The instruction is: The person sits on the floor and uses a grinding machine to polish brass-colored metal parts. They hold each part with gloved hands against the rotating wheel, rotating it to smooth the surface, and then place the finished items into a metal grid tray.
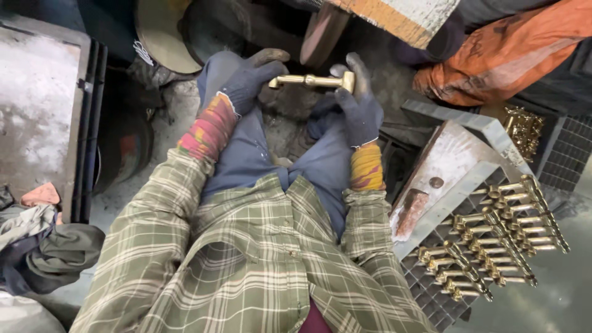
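Head view. Seated person, seen from above: green plaid shirt, blue trousers, dark knit gloves with striped red-yellow cuffs.

Left hand (251,79) closed on one end of a brass fitting (312,81); right hand (357,105) grips the other end, fingers wrapped behind its head. Fitting lies level, held above the knees, clear of any surface.

Floor (132,185): grey, dusty, gritty.

At the person's right, a grey metal crate (431,283) with grid walls; a row of polished brass fittings (493,246) lies along its right edge, side by side, touching. A worn metal plate (444,166) covers the crate's left corner.

Beyond the crate, orange cloth (512,52) is heaped. A second dark crate (567,154) holds more brass pieces (524,126), too small to tell apart.

At the left, a flat grey slab (37,105) on dark trays; crumpled rags (43,246) sit at its near corner.
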